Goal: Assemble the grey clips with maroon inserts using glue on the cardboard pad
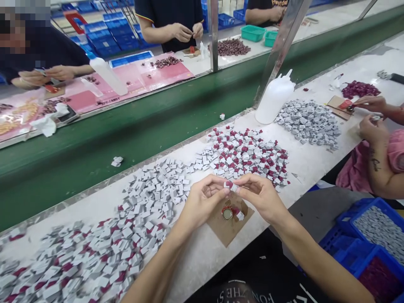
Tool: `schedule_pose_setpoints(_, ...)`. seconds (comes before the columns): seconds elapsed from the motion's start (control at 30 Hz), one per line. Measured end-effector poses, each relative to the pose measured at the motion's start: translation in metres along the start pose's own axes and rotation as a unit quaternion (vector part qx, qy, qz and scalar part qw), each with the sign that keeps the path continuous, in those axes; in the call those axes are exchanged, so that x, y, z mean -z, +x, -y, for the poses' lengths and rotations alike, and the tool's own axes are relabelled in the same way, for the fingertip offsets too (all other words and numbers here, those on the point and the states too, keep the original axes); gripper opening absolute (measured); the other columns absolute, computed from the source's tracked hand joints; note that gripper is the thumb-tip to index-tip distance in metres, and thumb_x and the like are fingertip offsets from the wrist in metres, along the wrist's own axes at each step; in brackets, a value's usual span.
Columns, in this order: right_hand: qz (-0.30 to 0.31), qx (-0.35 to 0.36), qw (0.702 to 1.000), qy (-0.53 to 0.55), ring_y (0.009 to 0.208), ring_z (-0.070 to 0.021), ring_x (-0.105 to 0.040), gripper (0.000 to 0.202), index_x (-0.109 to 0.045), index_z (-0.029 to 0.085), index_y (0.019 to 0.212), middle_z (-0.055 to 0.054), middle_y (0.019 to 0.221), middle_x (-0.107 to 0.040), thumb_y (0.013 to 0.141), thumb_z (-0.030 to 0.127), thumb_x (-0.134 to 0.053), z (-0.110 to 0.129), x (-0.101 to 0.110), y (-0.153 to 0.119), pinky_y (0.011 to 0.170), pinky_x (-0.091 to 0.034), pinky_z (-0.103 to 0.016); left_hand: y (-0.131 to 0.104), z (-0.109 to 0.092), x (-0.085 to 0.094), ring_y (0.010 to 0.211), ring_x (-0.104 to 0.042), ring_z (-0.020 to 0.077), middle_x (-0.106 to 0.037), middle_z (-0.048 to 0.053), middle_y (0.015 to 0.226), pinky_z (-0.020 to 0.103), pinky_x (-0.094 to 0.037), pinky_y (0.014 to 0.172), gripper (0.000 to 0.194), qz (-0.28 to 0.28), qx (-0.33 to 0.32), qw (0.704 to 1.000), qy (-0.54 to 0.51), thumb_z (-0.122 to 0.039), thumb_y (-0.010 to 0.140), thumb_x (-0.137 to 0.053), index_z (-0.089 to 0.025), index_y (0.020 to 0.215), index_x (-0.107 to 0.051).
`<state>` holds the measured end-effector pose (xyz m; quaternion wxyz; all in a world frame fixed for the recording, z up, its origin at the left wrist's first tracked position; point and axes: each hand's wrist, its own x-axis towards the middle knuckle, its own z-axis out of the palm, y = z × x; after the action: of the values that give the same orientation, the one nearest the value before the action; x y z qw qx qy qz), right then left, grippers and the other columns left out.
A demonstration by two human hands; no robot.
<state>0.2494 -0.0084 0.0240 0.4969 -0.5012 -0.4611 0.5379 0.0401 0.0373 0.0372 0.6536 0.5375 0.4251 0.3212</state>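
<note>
Between the fingertips of my left hand (206,198) and my right hand (260,194) is a small grey and maroon piece (230,185); both hands pinch it. Below it, a brown cardboard square (227,235) lies on the white table (195,269), bearing a round metal cap (227,213) and a small grey and maroon piece (240,215). A pile of grey and maroon pieces (249,153) spreads just beyond my hands. Grey pieces (158,181) lie to the left, with more mixed pieces (94,256) at the near left.
A white squeeze bottle (274,99) stands beyond the piles, near a metal post (280,54). A green conveyor belt (126,134) runs behind the table. At the right, a person's hands (374,115) work beside a grey heap (309,122). Blue crates (353,252) stand lower right.
</note>
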Motion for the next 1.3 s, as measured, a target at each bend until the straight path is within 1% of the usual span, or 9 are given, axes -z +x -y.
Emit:
schedule_pose_setpoints(0.23,0.107,0.020,0.990,-0.088,0.107,-0.0265,-0.086,0.024,-0.086,0.025,0.116,-0.008,0.113,-0.089,0.097,0.039,-0.086,0.018,-0.001,0.055,0.099,-0.071,-0.046,0.017,-0.017,0.035,0.092,-0.078,0.0244,-0.084,0.007,0.102,0.038,-0.064,0.083,0.025,-0.030,-0.052,0.993,0.099,-0.043,0.092,-0.090,-0.023,0.104,-0.081)
schedule_pose_setpoints(0.37,-0.044,0.040,0.926,-0.372,0.111,-0.0279,-0.082,0.034,-0.079,0.023,0.131,-0.011,0.126,-0.085,0.098,0.029,-0.079,0.033,0.000,0.142,0.099,-0.067,-0.044,0.051,-0.025,0.075,0.092,-0.075,0.0250,-0.083,0.008,0.104,0.037,-0.061,0.084,0.025,-0.166,-0.049,0.968,0.179,-0.041,0.090,-0.088,-0.022,0.103,-0.081)
schedule_pose_setpoints(0.43,-0.081,0.023,0.903,-0.420,0.110,-0.0312,-0.080,0.029,-0.077,0.020,0.128,-0.015,0.125,-0.084,0.100,0.026,-0.075,0.035,-0.005,0.192,0.102,-0.062,-0.047,0.079,-0.025,0.096,0.094,-0.076,0.0251,-0.082,0.008,0.100,0.036,-0.060,0.087,0.019,-0.254,-0.009,0.947,0.197,-0.033,0.085,-0.089,-0.021,0.095,-0.078)
schedule_pose_setpoints(0.57,-0.097,-0.009,0.881,-0.463,0.119,-0.0368,-0.076,0.017,-0.076,0.019,0.114,-0.018,0.120,-0.084,0.097,0.022,-0.077,0.025,-0.024,0.265,0.106,-0.058,-0.049,0.137,-0.025,0.128,0.093,-0.077,0.0271,-0.081,0.009,0.093,0.037,-0.059,0.090,0.020,-0.332,0.027,0.916,0.223,-0.020,0.081,-0.088,-0.021,0.083,-0.068)
schedule_pose_setpoints(0.7,-0.077,-0.012,0.881,-0.467,0.119,-0.0352,-0.076,0.019,-0.078,0.020,0.105,-0.017,0.118,-0.085,0.091,0.008,-0.073,0.010,-0.039,0.290,0.107,-0.057,-0.046,0.174,-0.021,0.141,0.097,-0.079,0.0284,-0.083,0.011,0.094,0.038,-0.059,0.093,0.027,-0.351,0.055,0.901,0.250,-0.015,0.081,-0.090,-0.023,0.077,-0.064)
schedule_pose_setpoints(0.87,-0.058,0.045,0.900,-0.429,0.114,-0.0322,-0.078,0.023,-0.084,0.019,0.109,-0.014,0.116,-0.086,0.096,0.011,-0.066,0.010,-0.041,0.274,0.110,-0.058,-0.045,0.198,-0.009,0.136,0.101,-0.081,0.0294,-0.085,0.012,0.098,0.037,-0.059,0.093,0.025,-0.338,0.071,0.899,0.269,-0.015,0.083,-0.091,-0.022,0.078,-0.068)
schedule_pose_setpoints(1.03,-0.025,0.096,0.921,-0.377,0.112,-0.0262,-0.081,0.027,-0.085,0.020,0.117,-0.009,0.119,-0.088,0.099,0.013,-0.067,0.024,-0.028,0.208,0.105,-0.064,-0.040,0.198,-0.008,0.129,0.096,-0.080,0.0284,-0.085,0.013,0.099,0.037,-0.059,0.092,0.015,-0.312,0.067,0.903,0.288,-0.017,0.091,-0.084,-0.020,0.085,-0.071)
schedule_pose_setpoints(1.13,-0.018,0.118,0.938,-0.326,0.102,-0.0272,-0.082,0.016,-0.085,0.022,0.111,-0.009,0.109,-0.088,0.099,0.021,-0.075,0.028,-0.008,0.143,0.096,-0.067,-0.043,0.167,-0.013,0.134,0.097,-0.078,0.0272,-0.084,0.011,0.104,0.037,-0.058,0.098,0.014,-0.291,0.051,0.902,0.314,-0.017,0.089,-0.084,-0.020,0.098,-0.074)
schedule_pose_setpoints(1.3,0.018,0.081,0.949,-0.303,0.086,-0.0283,-0.081,0.014,-0.089,0.030,0.105,-0.005,0.097,-0.087,0.102,0.040,-0.079,0.015,0.025,0.024,0.077,-0.067,-0.045,0.070,-0.009,0.138,0.112,-0.071,0.0344,-0.077,0.012,0.106,0.049,-0.052,0.114,0.008,-0.245,0.025,0.894,0.376,-0.017,0.088,-0.078,-0.022,0.093,-0.076)
